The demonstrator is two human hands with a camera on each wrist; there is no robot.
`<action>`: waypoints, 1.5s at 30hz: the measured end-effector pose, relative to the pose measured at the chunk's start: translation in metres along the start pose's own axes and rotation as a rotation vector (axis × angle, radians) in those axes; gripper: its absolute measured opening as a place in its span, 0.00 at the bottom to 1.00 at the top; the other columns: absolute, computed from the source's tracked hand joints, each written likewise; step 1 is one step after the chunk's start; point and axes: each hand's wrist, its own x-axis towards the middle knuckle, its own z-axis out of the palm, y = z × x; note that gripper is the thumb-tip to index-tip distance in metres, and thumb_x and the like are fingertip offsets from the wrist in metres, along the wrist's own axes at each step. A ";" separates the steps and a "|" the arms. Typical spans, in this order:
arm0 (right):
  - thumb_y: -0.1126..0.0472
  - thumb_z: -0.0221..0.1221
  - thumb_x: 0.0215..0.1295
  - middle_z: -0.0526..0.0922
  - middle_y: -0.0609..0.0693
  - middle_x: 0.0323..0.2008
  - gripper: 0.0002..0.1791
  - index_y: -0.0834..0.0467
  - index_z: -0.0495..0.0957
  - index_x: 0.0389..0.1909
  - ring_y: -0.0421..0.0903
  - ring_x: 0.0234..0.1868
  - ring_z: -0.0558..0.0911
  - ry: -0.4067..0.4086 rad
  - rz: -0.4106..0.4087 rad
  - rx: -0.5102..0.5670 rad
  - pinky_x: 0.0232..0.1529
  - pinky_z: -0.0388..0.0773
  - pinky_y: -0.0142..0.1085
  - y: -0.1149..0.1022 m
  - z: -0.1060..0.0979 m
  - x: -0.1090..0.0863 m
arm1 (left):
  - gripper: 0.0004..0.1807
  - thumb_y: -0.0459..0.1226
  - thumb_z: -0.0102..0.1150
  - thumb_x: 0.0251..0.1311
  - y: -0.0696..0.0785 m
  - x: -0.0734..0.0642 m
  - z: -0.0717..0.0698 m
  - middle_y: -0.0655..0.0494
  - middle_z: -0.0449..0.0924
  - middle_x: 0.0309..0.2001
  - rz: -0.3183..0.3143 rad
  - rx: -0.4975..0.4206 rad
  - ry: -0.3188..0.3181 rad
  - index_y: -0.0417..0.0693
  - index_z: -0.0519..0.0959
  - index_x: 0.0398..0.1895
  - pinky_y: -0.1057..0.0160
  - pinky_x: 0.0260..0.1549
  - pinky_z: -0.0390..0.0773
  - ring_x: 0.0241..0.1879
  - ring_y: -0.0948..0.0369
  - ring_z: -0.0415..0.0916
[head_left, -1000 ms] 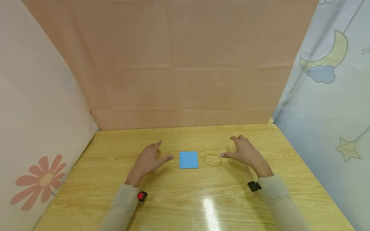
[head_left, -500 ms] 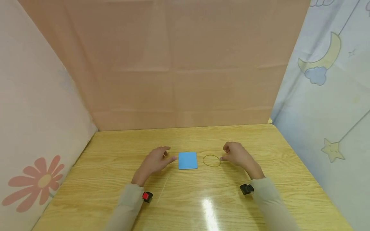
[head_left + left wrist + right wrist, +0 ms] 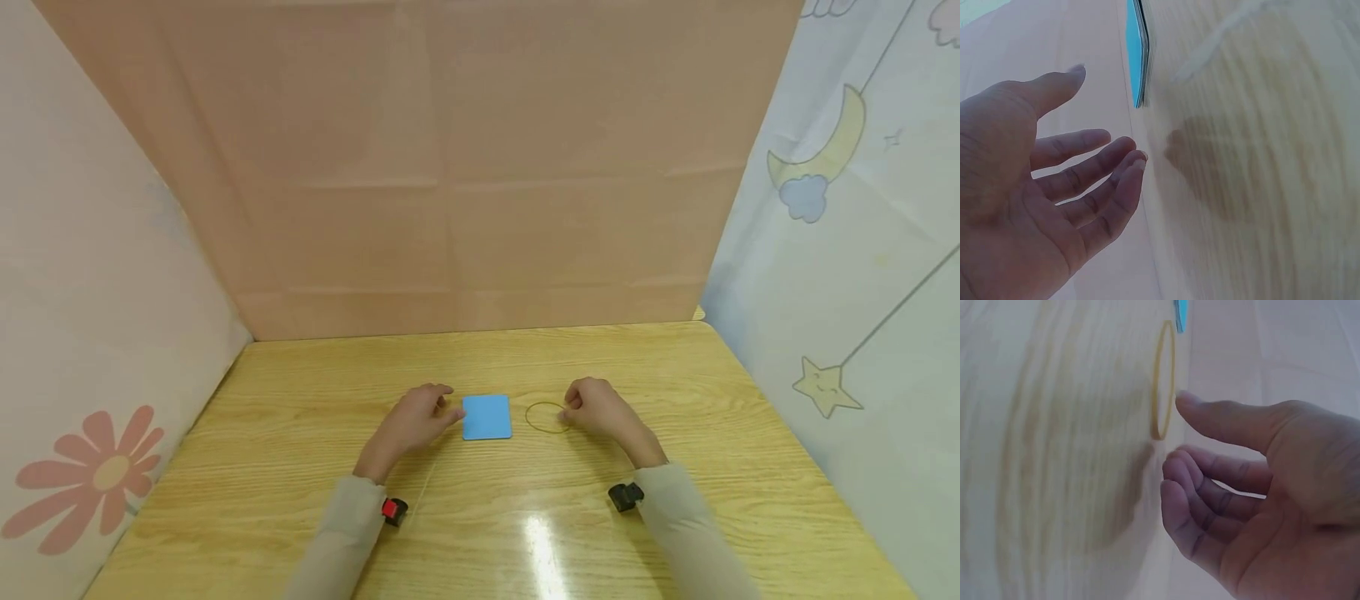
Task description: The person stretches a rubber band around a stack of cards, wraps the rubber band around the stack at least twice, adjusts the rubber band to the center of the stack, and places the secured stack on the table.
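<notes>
A flat blue square with rounded corners point(image 3: 487, 417) lies on the table; in the left wrist view its edge point(image 3: 1143, 56) looks layered, like a thin stack. To its right lies a thin yellow rubber band point(image 3: 527, 416), spread into an oval loop. My left hand point(image 3: 412, 419) is just left of the blue square, thumb tip near its edge, fingers relaxed and holding nothing. My right hand point(image 3: 600, 410) hovers at the rubber band's right side. Its thumb point(image 3: 1225, 422) comes close to the band in the right wrist view, and its fingers are loosely bent around nothing.
The wood-grain table point(image 3: 300, 367) reaches back to a tan hanging sheet point(image 3: 450, 208). Patterned cloth walls stand on the left point(image 3: 90, 292) and right point(image 3: 862, 275). A black device sits at each wrist.
Both hands have moved inward, the left toward the blue square and the right toward the rubber band. The right fingers have bent closer to the thumb. Square and band stay in place.
</notes>
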 end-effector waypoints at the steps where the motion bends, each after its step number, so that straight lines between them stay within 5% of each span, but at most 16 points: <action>1: 0.60 0.68 0.70 0.86 0.58 0.44 0.15 0.68 0.82 0.48 0.51 0.46 0.85 0.003 0.006 -0.001 0.50 0.85 0.49 0.000 0.001 0.000 | 0.30 0.49 0.63 0.74 0.001 0.000 0.001 0.43 0.85 0.55 0.002 0.001 -0.003 0.36 0.77 0.68 0.48 0.54 0.85 0.50 0.53 0.83; 8: 0.61 0.66 0.71 0.88 0.60 0.43 0.13 0.69 0.85 0.45 0.49 0.38 0.84 0.019 0.035 -0.011 0.42 0.86 0.46 0.002 0.005 0.001 | 0.30 0.48 0.64 0.73 0.004 0.003 0.004 0.44 0.85 0.54 0.022 0.023 -0.003 0.35 0.78 0.67 0.50 0.53 0.85 0.49 0.54 0.82; 14: 0.63 0.65 0.72 0.89 0.53 0.30 0.10 0.63 0.90 0.34 0.42 0.21 0.70 0.028 0.065 -0.010 0.27 0.69 0.33 0.002 0.006 0.004 | 0.29 0.49 0.64 0.73 0.008 0.005 0.005 0.42 0.84 0.56 0.055 0.054 -0.005 0.35 0.78 0.66 0.47 0.55 0.85 0.54 0.48 0.83; 17: 0.64 0.62 0.73 0.76 0.45 0.16 0.20 0.60 0.84 0.17 0.40 0.16 0.61 0.011 0.073 0.006 0.21 0.61 0.30 0.001 0.006 0.005 | 0.30 0.50 0.64 0.73 0.009 0.007 0.007 0.40 0.83 0.59 0.074 0.074 -0.006 0.34 0.79 0.65 0.45 0.59 0.84 0.58 0.45 0.82; 20: 0.66 0.57 0.75 0.55 0.40 0.11 0.31 0.51 0.65 0.07 0.39 0.15 0.51 -0.020 0.064 0.025 0.19 0.52 0.29 0.001 0.006 0.006 | 0.33 0.52 0.64 0.72 0.011 0.009 0.008 0.39 0.81 0.64 0.069 0.077 -0.018 0.34 0.78 0.67 0.43 0.63 0.81 0.63 0.43 0.80; 25: 0.71 0.49 0.70 0.47 0.40 0.12 0.29 0.48 0.53 0.10 0.38 0.16 0.47 -0.055 0.056 0.009 0.18 0.48 0.29 -0.001 0.007 0.005 | 0.34 0.51 0.66 0.71 0.011 0.011 0.011 0.38 0.78 0.67 0.075 0.072 -0.040 0.34 0.76 0.68 0.43 0.66 0.80 0.66 0.42 0.78; 34: 0.64 0.54 0.74 0.54 0.39 0.09 0.31 0.48 0.59 0.07 0.37 0.13 0.51 -0.078 0.065 0.004 0.16 0.50 0.28 -0.003 0.010 0.000 | 0.38 0.53 0.68 0.68 0.012 0.011 0.017 0.39 0.74 0.71 0.098 0.083 -0.075 0.35 0.73 0.71 0.43 0.69 0.77 0.70 0.42 0.74; 41: 0.65 0.54 0.72 0.53 0.40 0.11 0.29 0.49 0.59 0.09 0.38 0.15 0.50 -0.043 0.001 0.021 0.18 0.51 0.29 -0.002 0.007 -0.003 | 0.44 0.55 0.61 0.73 0.013 0.012 0.020 0.39 0.61 0.81 0.081 0.129 -0.136 0.37 0.62 0.80 0.42 0.78 0.67 0.81 0.42 0.59; 45: 0.69 0.53 0.73 0.63 0.45 0.18 0.21 0.54 0.66 0.17 0.41 0.20 0.59 -0.020 -0.049 0.002 0.24 0.59 0.31 0.000 0.006 -0.004 | 0.43 0.54 0.59 0.75 0.014 0.012 0.020 0.41 0.57 0.83 0.074 0.139 -0.163 0.38 0.60 0.82 0.42 0.80 0.62 0.84 0.43 0.53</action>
